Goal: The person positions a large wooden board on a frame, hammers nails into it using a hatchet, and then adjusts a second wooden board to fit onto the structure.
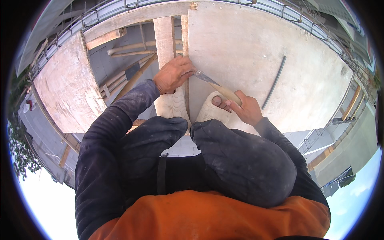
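My right hand point(246, 108) grips the pale wooden handle of a long tool point(224, 90), held slanting up and left above my right shoe. My left hand point(174, 74) is closed at the tool's narrow, greyish far end, over a pale timber point(165, 36) beside a large plywood sheet point(244, 44). What exactly that end is, I cannot make out. My cream shoes point(170, 106) stand below my hands, the right one with bare toes showing. A dark, thin strip point(274, 80) lies on the plywood to the right.
An open gap point(132, 70) with poles and timbers below lies left of my left hand, beside another board point(60, 84). Metal rebar cages point(296, 12) run along the far and side edges. Lower grey surfaces and treetops show at both sides.
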Demonstrator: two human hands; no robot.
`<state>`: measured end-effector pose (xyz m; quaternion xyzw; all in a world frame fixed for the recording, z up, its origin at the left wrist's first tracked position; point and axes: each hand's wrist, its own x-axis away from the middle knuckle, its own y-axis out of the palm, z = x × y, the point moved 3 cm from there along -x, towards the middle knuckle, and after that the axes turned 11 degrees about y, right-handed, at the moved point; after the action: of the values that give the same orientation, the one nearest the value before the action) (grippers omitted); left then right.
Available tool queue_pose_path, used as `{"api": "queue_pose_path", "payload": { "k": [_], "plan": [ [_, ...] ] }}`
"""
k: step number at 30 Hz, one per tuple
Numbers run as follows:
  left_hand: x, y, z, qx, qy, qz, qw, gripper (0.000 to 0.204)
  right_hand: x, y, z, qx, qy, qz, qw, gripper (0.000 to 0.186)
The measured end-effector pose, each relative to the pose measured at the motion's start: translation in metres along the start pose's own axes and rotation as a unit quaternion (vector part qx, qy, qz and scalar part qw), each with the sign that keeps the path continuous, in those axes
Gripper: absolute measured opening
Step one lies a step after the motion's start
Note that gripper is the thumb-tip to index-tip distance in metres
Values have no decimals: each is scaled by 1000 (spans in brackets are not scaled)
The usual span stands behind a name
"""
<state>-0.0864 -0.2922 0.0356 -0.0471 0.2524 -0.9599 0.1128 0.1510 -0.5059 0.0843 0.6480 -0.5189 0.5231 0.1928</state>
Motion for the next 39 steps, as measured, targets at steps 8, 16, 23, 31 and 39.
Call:
{"api": "queue_pose_path", "payload": {
  "k": [8,16,23,31,39],
  "plan": [
    [3,1,2,15,-11,7,1000,22,8,1,-6,-65,-33,14,997,57],
    [-3,1,2,8,-22,-5,1000,30,10,-2,-12,-43,-43,16,998,57],
    [15,3,2,8,-36,10,999,17,-6,0,-14,81,-43,3,996,51],
    [11,-38,-1,-109,-25,68,991,29,3,7,1,-57,-48,22,997,50],
    [4,-44,-27,-252,-123,145,949,100,-3,-7,-7,2,-59,42,997,48]
  ]
}}
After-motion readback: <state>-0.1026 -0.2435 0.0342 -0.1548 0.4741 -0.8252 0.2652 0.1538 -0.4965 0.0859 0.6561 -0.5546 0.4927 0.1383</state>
